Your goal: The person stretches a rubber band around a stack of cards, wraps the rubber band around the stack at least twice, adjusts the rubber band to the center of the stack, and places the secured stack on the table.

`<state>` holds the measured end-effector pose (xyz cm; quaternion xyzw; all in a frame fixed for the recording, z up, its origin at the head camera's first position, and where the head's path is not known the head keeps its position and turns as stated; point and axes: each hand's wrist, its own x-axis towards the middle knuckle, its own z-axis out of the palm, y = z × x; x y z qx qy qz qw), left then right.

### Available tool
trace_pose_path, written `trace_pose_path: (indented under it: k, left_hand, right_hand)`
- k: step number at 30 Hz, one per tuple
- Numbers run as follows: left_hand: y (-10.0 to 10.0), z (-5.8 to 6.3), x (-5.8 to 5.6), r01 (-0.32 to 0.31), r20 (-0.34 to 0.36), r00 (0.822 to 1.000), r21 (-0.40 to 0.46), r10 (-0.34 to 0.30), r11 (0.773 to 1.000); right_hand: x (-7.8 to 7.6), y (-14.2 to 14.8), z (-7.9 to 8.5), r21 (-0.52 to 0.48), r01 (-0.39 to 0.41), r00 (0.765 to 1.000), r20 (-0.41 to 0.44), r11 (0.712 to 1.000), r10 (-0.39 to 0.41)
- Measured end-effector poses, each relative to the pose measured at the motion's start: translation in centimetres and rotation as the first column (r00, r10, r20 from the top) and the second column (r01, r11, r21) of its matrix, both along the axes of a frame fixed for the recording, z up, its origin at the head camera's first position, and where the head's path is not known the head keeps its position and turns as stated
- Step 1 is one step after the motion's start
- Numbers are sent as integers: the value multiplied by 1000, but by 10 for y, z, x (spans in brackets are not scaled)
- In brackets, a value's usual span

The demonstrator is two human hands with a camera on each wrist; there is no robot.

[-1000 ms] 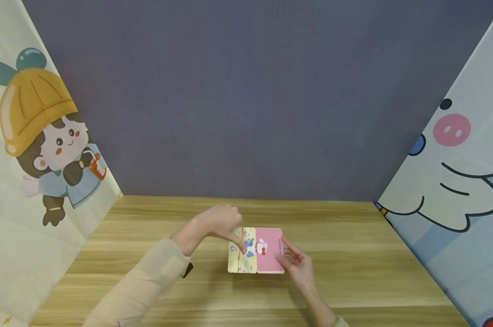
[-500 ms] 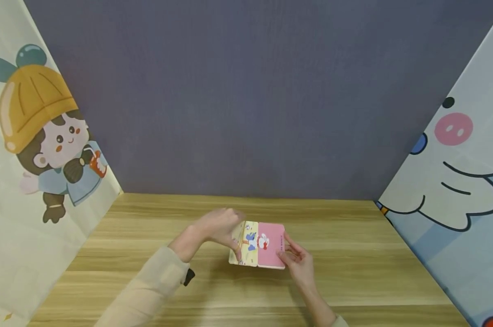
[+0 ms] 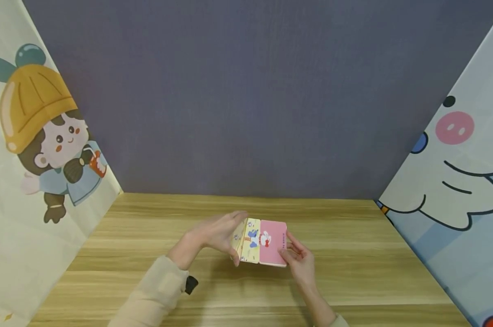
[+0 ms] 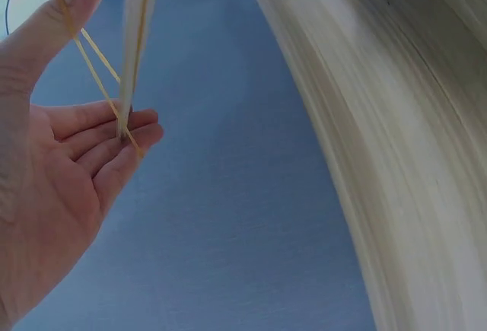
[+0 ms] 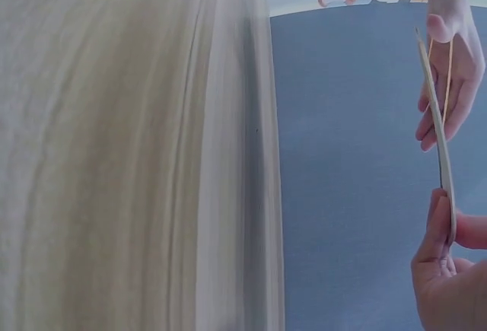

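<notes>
A small notebook [image 3: 273, 243], its cover pink with a white rabbit beside a yellow patterned panel, is held above the tabletop. My right hand [image 3: 301, 263] pinches its right edge between thumb and fingers. At its left end, my left hand [image 3: 219, 234] is spread, thumb at the lower edge and fingers at the upper. A thin yellow rubber band [image 4: 95, 73] is stretched from the left thumb to the fingers. In the right wrist view, the end of the notebook [image 5: 444, 156], seen edge-on, reaches between the band's two strands.
The wood-grain table [image 3: 373, 263] runs back to a dark grey-blue panel [image 3: 246, 100]. Cartoon-printed sheets flank it, a child in a yellow hat [image 3: 38, 109] on the left and a pink-snouted figure [image 3: 455, 128] on the right. A black strap end [image 3: 191, 284] hangs by the left cuff.
My left thumb has slid down and left from the printed panel to the lower edge, and the hand has spread wider. The notebook has shifted slightly up and right and is turned a little.
</notes>
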<state>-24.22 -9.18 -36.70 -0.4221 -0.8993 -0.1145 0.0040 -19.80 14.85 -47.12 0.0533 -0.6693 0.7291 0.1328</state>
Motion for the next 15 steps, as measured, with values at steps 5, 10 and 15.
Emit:
trace_pose_path:
  k: [5,10,15]
  left_hand:
    - [-2,-5,1,13,1,1000,59,-13,998]
    - [-2,-9,3,12,11,1000,97,-13,995]
    - [-2,-10,6,34,15,999,133,-36,991]
  right_hand:
    - [8,-6,23,11,22,992,125,1000,-23]
    - [11,-6,29,10,15,986,168,1000,-17]
    - [12,-4,32,11,18,986,168,1000,-20]
